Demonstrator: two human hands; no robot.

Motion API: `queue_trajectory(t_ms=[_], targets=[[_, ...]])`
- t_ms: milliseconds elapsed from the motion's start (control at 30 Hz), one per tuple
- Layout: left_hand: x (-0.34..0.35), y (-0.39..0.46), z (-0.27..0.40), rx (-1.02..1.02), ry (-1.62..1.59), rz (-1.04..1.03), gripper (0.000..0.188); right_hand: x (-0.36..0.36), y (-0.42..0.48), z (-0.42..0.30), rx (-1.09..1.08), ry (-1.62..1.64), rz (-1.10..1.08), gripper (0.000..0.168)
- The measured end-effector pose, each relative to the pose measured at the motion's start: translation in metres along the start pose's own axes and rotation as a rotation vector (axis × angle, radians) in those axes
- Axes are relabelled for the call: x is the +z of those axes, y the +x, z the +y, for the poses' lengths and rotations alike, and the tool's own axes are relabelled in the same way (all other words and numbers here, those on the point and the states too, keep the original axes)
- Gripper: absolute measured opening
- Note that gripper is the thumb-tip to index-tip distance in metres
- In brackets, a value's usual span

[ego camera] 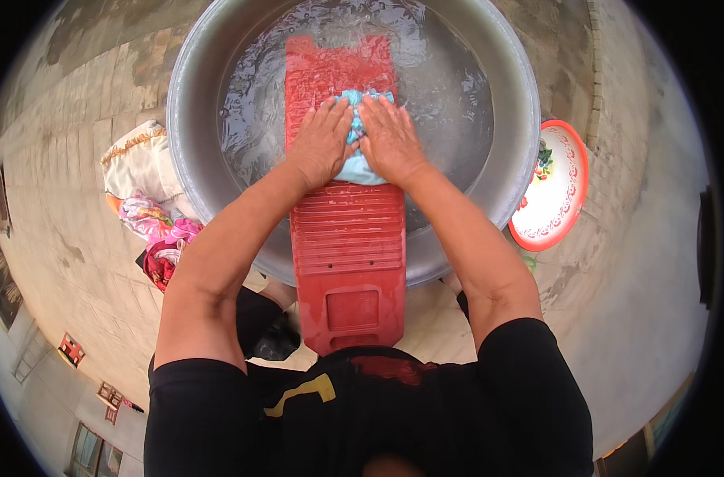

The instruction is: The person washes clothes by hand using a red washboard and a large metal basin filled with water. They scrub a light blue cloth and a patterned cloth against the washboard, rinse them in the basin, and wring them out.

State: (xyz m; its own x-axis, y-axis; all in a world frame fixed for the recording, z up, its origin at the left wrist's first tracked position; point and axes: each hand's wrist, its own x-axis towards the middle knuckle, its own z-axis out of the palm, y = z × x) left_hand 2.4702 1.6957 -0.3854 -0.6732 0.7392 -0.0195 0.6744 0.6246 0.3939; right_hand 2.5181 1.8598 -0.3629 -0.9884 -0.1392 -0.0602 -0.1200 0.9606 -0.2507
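A red plastic washboard [348,226] slants from my lap over the near rim of a large metal basin [186,113], its far end under the water. On its ridges lies a bunched, wet light blue cloth [360,170]. My left hand [321,143] presses on the left side of the cloth, palm down, fingers pointing away from me. From the right, my right hand [393,140] bears down on the same cloth, and the two thumbs come close together. Both palms hide part of the fabric. Cloudy, rippling water [442,119] surrounds the board.
Left of the basin, a pale cloth bag [138,158] and a heap of pink and red clothes [168,238] lie near the paved floor [57,208]. At the right stands a white enamel basin [552,197] with a red rim and floral pattern. Small chairs [109,396] appear far left.
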Motion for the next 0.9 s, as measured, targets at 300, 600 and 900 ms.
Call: queue_trajectory(t_ms=[300, 600, 900], targets=[[0.007, -0.004, -0.008, -0.041, -0.016, -0.01, 0.066, 0.033, 0.0, 0.012, -0.072, 0.005, 0.098, 0.048], [-0.033, -0.071, 0.034, 0.035, -0.2, -0.265, 0.071, -0.013, -0.07, -0.026, -0.09, 0.255, -0.182, 0.057], [0.016, 0.046, -0.012, -0.281, -0.123, 0.312, 0.054, 0.008, 0.009, 0.105, 0.388, 0.062, 0.011, 0.025]])
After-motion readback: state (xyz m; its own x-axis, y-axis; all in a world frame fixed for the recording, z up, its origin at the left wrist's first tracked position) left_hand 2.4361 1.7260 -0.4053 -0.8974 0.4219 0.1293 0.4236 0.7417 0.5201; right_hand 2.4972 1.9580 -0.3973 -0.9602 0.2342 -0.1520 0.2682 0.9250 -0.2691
